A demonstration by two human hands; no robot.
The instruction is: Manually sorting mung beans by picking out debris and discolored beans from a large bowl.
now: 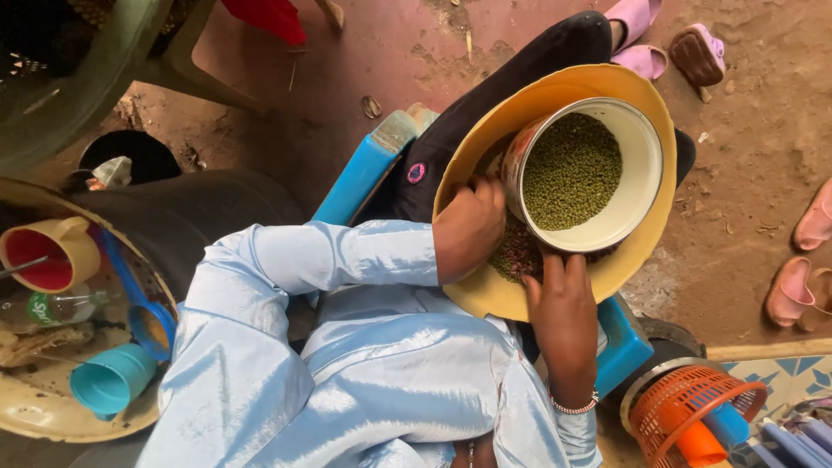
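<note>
Left hand (468, 227) gripping white bowl (643, 165) (green beans), right hand (563, 308) at yellow basin (646, 95) rim

The single camera sits on my head and faces almost straight down onto my lap. It is close: my pale blue sleeves (329, 260) fill the lower centre, and the yellow basin (485, 295) on my knees lies toward 1 o'clock. The dirt floor (763, 147) runs out to 12 and 3 o'clock. No second view exists, so no part of the scene is shared.
</note>
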